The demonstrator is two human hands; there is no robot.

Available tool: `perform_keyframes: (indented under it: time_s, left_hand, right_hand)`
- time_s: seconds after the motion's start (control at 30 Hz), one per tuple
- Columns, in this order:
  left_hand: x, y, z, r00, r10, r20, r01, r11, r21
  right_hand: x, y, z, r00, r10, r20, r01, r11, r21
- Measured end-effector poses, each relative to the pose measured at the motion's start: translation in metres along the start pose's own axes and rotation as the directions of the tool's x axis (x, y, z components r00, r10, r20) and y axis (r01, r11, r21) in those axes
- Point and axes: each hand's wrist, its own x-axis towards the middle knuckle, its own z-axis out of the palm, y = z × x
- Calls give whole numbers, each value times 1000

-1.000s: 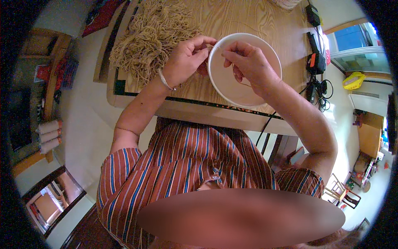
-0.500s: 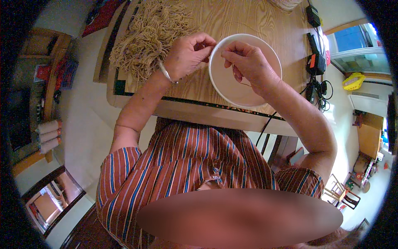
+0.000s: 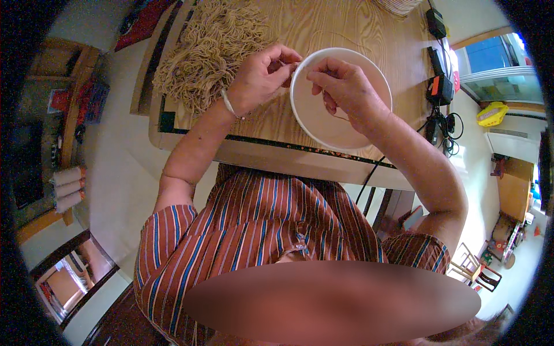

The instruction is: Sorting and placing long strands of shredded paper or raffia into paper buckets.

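From my feed, I have both hands at the white tub [image 3: 300,124], which sits on the right part of the wood-grained counter [image 3: 277,124]. My right hand [image 3: 346,86] is over the tub, its grip closed in a pinch, with a thin tan strand [image 3: 342,117] showing below the fingers. My left hand [image 3: 259,81] is just beside the tub's left rim, thumb and forefinger bent toward each other; their tips are too small for me to tell whether that grip is closed on anything. A tangled heap of tan yarn [image 3: 210,52] lies left of the tub, near the left hand. Black power adapters [image 3: 440,88] line the counter's right edge, and a pale coil [image 3: 398,6] sits at the far right.
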Motion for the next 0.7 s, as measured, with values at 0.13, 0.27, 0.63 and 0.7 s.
perform_keyframes:
  time_s: [0.13,0.27,0.63,0.7]
  left_hand:
    - [-1,-1,-1,999,41,23,-42,999,32]
    - [2,-4,-2,998,51,21,-53,994,98]
    - [4,-10,0,983,176,-57,-155,951,269]
    - [3,-11,1,988,94,-124,-82,992,100]
  right_hand:
    - [1,1,0,1000,-13,-1,13,1000,-20]
    - [0,-3,1,1000,-2,-14,3,1000,8]
    - [1,-2,4,999,14,-47,-14,1000,-16]
    - [0,-4,2,999,7,-31,-8,999,-43]
